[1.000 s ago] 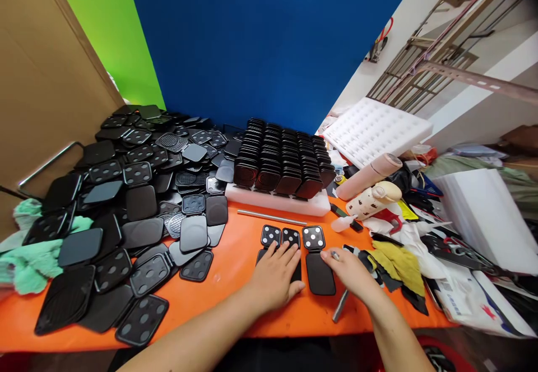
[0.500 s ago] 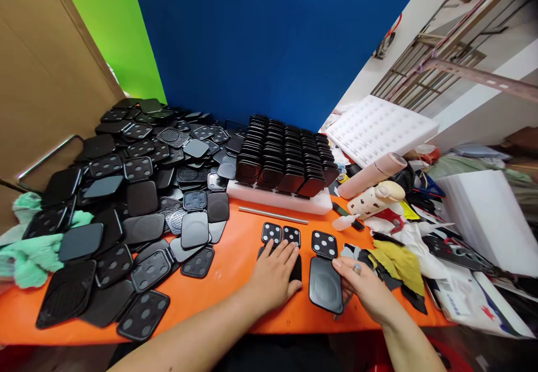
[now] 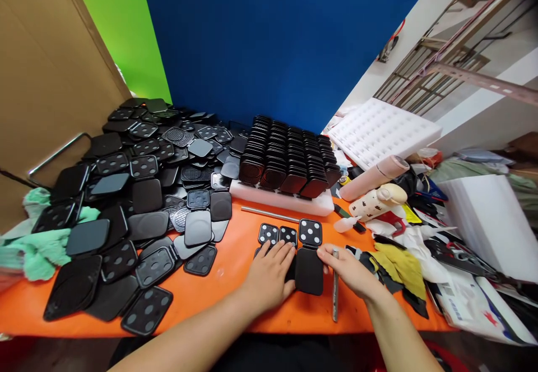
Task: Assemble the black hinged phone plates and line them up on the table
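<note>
My left hand (image 3: 269, 274) lies flat, fingers apart, over two open black hinged cases. Their dotted halves, one on the left (image 3: 268, 234) and one on the right (image 3: 288, 236), show beyond my fingertips; the plain halves are mostly covered. Close on the right is a third open case (image 3: 309, 271), its white-dotted half pointing away from me. My right hand (image 3: 342, 265) pinches the right edge of its plain half between thumb and fingers. A slim metal tool (image 3: 335, 296) sticks out below my right hand; whether it is held or lies on the table is hidden.
Loose black cases (image 3: 147, 195) pile up on the left of the orange table (image 3: 227, 305). Rows of upright cases (image 3: 290, 159) stand in a white foam block (image 3: 281, 199). Beyond my hands lies a metal rod (image 3: 269, 214). Bottles (image 3: 374, 178) and cloths (image 3: 399, 265) crowd the right side.
My right hand has moved left with the third case, which now sits close against the other two. More of the metal tool shows. My left hand stays flat on its cases.
</note>
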Demonstrator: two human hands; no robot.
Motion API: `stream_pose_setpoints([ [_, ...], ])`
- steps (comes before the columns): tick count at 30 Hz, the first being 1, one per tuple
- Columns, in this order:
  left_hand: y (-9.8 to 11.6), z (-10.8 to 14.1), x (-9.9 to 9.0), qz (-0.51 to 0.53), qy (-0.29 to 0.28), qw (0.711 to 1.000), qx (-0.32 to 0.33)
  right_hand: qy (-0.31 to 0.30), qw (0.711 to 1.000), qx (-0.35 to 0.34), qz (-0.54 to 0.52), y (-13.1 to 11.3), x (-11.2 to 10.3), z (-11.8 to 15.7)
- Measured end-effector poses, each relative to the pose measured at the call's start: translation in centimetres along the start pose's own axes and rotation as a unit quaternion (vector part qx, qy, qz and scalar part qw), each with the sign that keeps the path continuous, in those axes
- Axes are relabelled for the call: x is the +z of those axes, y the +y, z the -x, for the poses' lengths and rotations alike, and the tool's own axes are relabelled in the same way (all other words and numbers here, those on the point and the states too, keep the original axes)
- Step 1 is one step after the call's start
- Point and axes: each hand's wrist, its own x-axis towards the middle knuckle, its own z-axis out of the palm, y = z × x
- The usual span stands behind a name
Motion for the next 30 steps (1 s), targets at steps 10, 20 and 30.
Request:
stream_pose_setpoints([
  [10,-1.8,1.4,-1.1,-0.001,-0.001,1.0,-0.008,-0.036,0.991,0.035,0.125,-0.3,0.8,-1.9],
  [20,-1.4,1.3,-1.2,-0.017,0.034,0.999,-0.026,-0.021,0.961,0.073,0.266,0.7,1.6,-4.8],
  [30,-0.7,-0.2,-0.3,-0.016,-0.001,1.0,-0.016,0.122,0.99,0.046,0.047,3.4,2.3,-1.1],
])
